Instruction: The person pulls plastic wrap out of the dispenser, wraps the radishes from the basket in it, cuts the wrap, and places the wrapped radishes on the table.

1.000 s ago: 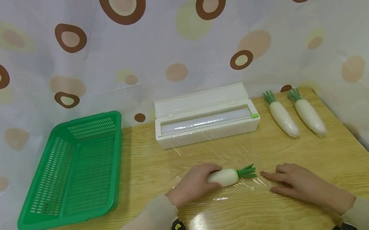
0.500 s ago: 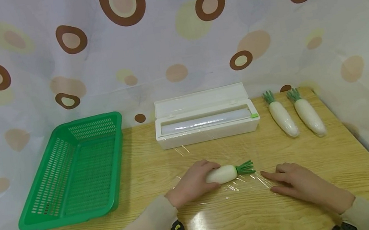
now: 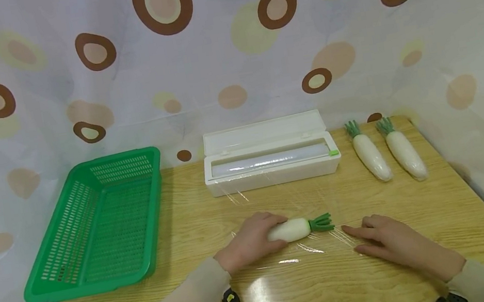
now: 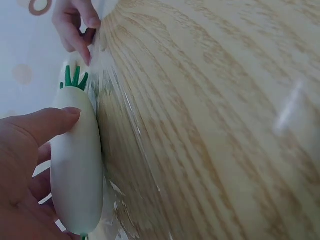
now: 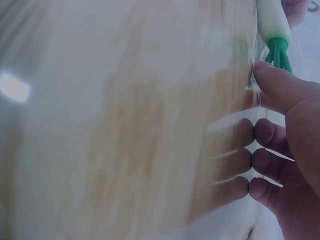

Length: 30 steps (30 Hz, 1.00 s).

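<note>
My left hand [image 3: 252, 242] grips a white daikon radish [image 3: 295, 229] from its tail half, thumb on the near side and fingers on the far side. Its green leaf stub [image 4: 76, 77] points toward my right hand. Under the radish a sheet of clear cling film [image 3: 308, 248] lies over the table, creased and shiny. My right hand [image 3: 388, 238] rests with spread fingertips on the table at the film's right edge, thumb and index finger apart. In the right wrist view its fingertips [image 5: 265, 131] touch the surface, and creases run from the radish toward them.
Behind the radish stands an open white cling film dispenser [image 3: 274, 176] with a green slider; film runs from it toward me. Two film-wrapped daikon radishes [image 3: 371, 158] lie at the back right. A green plastic basket [image 3: 152, 227] stands on the left of the wooden table [image 3: 338, 293].
My left hand and the radish have shifted slightly away from me and to the left, and the film's creases have changed. The right hand has stayed in place.
</note>
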Tool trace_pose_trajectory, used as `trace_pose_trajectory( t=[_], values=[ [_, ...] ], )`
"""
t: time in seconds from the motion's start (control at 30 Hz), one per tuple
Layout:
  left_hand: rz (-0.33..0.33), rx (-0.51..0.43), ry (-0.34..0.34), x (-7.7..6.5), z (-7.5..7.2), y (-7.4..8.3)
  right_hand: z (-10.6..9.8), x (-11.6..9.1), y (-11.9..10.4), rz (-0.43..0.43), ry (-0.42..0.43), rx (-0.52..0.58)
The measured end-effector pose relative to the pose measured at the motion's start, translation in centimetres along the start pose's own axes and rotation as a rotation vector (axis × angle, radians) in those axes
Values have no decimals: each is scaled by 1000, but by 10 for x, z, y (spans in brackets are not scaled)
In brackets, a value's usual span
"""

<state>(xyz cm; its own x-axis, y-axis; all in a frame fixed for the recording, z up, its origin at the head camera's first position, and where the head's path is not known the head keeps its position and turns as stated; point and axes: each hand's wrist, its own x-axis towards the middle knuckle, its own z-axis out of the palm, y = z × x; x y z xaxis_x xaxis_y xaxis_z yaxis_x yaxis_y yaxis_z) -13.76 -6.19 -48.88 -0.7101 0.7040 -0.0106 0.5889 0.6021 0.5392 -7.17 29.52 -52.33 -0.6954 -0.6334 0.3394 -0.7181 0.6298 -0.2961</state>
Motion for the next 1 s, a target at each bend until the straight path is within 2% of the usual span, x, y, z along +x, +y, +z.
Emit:
trace_pose_trajectory(
  t=[0.27,0.63,0.83,1.0],
  values=[
    [-28,-57,5,0,-2,-5,-2,0,-2,37,-26,-1],
    [-4,-104,19,4,-7,-11,-1,0,-3,43,-31,0],
    [-2,-93,17,3,-4,-13,-2,0,-4,51,-32,-2],
    [15,-57,61,-1,-5,-14,-6,1,-5,67,-63,0]
  ],
)
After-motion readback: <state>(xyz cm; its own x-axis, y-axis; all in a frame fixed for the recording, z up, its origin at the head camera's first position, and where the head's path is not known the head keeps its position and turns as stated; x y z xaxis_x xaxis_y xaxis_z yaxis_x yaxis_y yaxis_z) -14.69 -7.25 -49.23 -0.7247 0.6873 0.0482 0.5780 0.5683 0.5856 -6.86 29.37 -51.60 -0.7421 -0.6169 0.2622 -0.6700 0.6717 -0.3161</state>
